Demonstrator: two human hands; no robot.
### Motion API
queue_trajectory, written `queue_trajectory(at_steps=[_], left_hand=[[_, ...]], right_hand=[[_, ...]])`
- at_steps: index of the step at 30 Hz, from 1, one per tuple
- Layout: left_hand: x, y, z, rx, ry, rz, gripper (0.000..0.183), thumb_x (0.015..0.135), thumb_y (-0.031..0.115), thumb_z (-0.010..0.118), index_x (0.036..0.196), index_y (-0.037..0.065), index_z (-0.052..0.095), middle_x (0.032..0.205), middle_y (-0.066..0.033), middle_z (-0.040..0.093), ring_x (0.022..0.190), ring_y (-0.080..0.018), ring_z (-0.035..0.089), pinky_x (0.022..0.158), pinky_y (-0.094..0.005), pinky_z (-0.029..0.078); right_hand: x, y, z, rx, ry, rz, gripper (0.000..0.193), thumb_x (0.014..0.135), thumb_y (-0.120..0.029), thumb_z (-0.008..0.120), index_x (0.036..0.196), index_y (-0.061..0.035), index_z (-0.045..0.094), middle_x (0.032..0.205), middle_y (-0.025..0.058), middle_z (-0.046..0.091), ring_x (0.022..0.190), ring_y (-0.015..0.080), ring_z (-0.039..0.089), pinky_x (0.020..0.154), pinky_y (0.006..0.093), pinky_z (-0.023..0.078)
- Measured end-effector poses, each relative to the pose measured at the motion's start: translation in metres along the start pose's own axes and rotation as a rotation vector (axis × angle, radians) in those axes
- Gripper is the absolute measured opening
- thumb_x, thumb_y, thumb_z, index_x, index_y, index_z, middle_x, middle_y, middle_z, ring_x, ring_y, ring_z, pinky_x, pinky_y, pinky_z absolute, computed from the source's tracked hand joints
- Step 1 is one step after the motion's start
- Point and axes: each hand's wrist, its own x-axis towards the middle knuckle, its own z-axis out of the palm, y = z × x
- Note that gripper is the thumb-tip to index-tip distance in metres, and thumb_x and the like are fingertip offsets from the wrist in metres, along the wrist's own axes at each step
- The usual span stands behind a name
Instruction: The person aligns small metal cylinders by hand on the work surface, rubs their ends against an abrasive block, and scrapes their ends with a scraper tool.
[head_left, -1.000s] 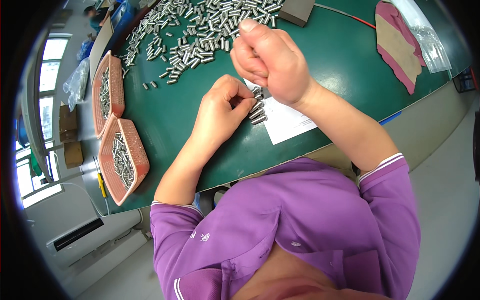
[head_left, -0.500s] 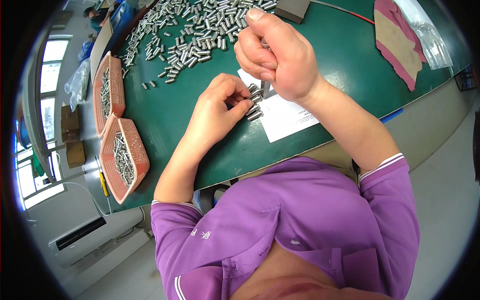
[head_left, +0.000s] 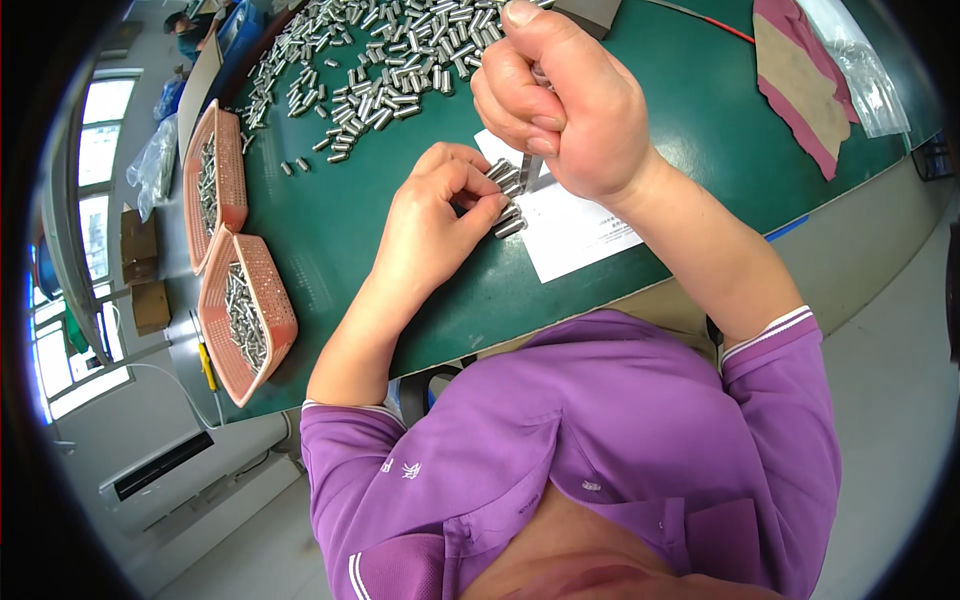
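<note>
Steel pins [head_left: 505,205] are being lined up at the near left corner of the white sheet [head_left: 575,225], pinched by the left hand [head_left: 435,215]. Above the sheet, a thin metal tool [head_left: 528,165] is clenched in the right hand [head_left: 560,105]. Steadying looks needed next.

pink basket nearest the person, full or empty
Partly full: the near pink basket holds a layer of small metal cylinders along its middle, with bare mesh showing beside them.

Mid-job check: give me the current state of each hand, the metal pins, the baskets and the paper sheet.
Left hand: pinching a row of pins.
Right hand: fisted around a thin metal tool.
Loose metal pins: scattered on table.
Two pink baskets: partly filled with pins.
White paper sheet: flat under hands.
</note>
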Motion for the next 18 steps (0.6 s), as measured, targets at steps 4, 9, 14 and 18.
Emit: queue_trajectory(at_steps=[4,9,14,18], left_hand=[[0.001,-0.003,0.001,0.005,0.013,-0.006,0.009,0.077,0.000,0.072,0.080,-0.004,0.064,0.101,-0.0098,0.063,0.073,-0.0158,0.064,0.067,-0.0278,0.054],[0.003,-0.002,0.001,0.004,0.015,-0.024,0.009,0.077,0.000,0.073,0.078,-0.005,0.065,0.101,-0.0098,0.063,0.073,-0.0155,0.064,0.067,-0.0276,0.054],[0.003,0.003,0.001,-0.011,0.015,-0.086,0.010,0.076,0.000,0.074,0.078,-0.004,0.065,0.101,-0.0097,0.063,0.073,-0.0152,0.064,0.067,-0.0276,0.054],[0.001,0.002,0.000,0.075,0.022,-0.086,0.010,0.077,0.001,0.073,0.079,-0.004,0.065,0.101,-0.0094,0.063,0.074,-0.0152,0.064,0.068,-0.0278,0.054]], right_hand=[[-0.001,0.000,-0.001,0.011,-0.019,0.019,0.055,0.100,-0.036,0.041,0.052,-0.0084,0.039,0.049,0.0006,0.038,0.045,0.0107,0.034,0.046,0.0271,0.035],[-0.002,-0.001,-0.001,0.019,-0.009,0.040,0.055,0.099,-0.037,0.041,0.052,-0.0080,0.039,0.049,0.0005,0.038,0.045,0.0106,0.035,0.046,0.0269,0.034],[-0.003,-0.006,0.013,-0.089,-0.007,0.021,0.056,0.103,-0.035,0.030,0.052,-0.0126,0.028,0.046,-0.0003,0.031,0.046,0.0100,0.031,0.047,0.0260,0.027],[-0.004,0.003,0.014,-0.259,-0.085,-0.007,0.055,0.102,-0.038,0.033,0.054,-0.0114,0.027,0.049,-0.0003,0.033,0.047,0.0097,0.030,0.047,0.0266,0.028]])
